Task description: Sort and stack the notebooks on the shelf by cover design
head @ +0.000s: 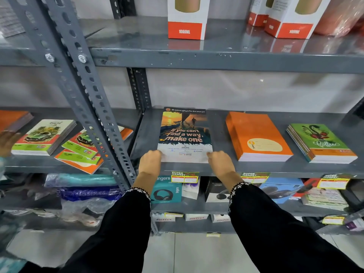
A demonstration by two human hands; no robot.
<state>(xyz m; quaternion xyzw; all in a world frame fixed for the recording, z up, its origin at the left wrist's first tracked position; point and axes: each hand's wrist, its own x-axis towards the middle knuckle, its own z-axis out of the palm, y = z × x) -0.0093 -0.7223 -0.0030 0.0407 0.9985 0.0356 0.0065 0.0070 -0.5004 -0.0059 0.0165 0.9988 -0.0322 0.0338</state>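
Hands, left hand (150,161) and right hand (220,162), pinch the thin, floppy sunset-cover paper notebook stack's (185,134) near corners; light, slippery covers probably slide.

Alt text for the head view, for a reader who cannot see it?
Both hands, left hand and right hand, grip the near corners of a sunset-cover notebook stack on a grey metal shelf. An orange stack and a green stack lie to its right.

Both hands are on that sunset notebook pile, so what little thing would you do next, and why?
Probably let go and reach left for the loose car-cover notebooks. The sunset stack already lies flat and squared on the shelf, with the left hand and right hand at its near corners, while the car-cover ones lie fanned and crooked.
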